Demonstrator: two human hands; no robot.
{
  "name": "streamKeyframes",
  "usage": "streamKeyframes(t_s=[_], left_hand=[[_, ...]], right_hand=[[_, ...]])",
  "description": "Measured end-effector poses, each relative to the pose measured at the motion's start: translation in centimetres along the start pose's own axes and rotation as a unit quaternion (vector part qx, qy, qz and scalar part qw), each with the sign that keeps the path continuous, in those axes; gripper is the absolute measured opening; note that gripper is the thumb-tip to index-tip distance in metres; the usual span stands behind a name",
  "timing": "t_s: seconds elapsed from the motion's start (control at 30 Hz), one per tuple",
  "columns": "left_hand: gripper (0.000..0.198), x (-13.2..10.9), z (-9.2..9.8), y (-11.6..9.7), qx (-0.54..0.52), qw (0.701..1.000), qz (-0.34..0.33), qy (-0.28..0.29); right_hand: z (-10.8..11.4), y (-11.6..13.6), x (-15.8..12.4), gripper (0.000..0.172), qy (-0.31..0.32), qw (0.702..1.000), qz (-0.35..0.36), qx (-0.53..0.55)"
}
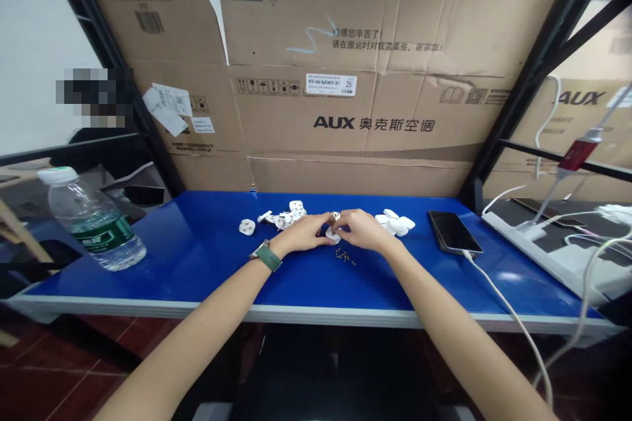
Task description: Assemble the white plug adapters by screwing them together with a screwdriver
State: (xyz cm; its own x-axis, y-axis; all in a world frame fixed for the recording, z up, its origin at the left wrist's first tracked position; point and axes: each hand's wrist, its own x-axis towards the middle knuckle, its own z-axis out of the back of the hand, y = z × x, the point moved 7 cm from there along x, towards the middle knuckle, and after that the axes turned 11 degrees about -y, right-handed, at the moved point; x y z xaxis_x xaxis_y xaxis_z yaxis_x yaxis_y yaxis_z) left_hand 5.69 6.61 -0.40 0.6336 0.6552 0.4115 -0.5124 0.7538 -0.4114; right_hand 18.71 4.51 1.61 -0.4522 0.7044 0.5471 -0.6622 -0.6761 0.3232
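Observation:
My left hand, with a green-strapped watch on its wrist, grips the edge of a small white plastic piece on the blue table. From the other side my right hand bends its fingers down onto the same piece; whatever is between its fingertips is too small to make out. Just in front lie several small brass-coloured pins or screws. Left of my hands is a pile of white plastic parts with metal bits. Smooth white covers are heaped beside my right hand.
A water bottle stands on the left of the blue table. To the right are a phone on a white cable and a power strip. Cardboard walls off the back. Another person is beyond the left side.

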Motion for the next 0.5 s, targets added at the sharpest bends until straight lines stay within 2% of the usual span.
streamKeyframes(t_s=[0.1, 0.17, 0.23, 0.3, 0.37, 0.43, 0.5], left_hand=[[0.046, 0.0, -0.1, 0.3, 0.001, 1.0, -0.003, -0.007], [0.046, 0.0, -0.2, 0.4, -0.004, 1.0, -0.005, -0.008], [0.047, 0.0, -0.3, 0.4, -0.002, 1.0, -0.008, -0.008], [0.049, 0.0, -0.3, 0.3, 0.009, 1.0, -0.011, -0.009], [0.05, 0.0, -0.4, 0.3, 0.018, 1.0, -0.013, -0.01], [0.051, 0.1, -0.4, 0.3, 0.019, 1.0, -0.012, -0.011], [0.052, 0.2, -0.5, 0.5, 0.018, 1.0, -0.007, -0.015]], right_hand=[[1.4, -0.3, 0.4, 0.019, -0.077, 0.993, -0.016, 0.089], [2.3, -0.8, 0.6, 0.019, -0.128, 0.97, -0.055, 0.198], [2.5, -1.2, 0.8, 0.017, -0.141, 0.924, -0.107, 0.34], [2.4, -0.9, 0.9, 0.017, -0.136, 0.856, -0.14, 0.479], [2.6, -0.3, 0.9, 0.026, -0.151, 0.792, -0.149, 0.572], [2.7, 0.2, 0.9, 0.036, -0.173, 0.755, -0.144, 0.615], [2.8, 0.6, 0.9, 0.041, -0.19, 0.744, -0.133, 0.626]])
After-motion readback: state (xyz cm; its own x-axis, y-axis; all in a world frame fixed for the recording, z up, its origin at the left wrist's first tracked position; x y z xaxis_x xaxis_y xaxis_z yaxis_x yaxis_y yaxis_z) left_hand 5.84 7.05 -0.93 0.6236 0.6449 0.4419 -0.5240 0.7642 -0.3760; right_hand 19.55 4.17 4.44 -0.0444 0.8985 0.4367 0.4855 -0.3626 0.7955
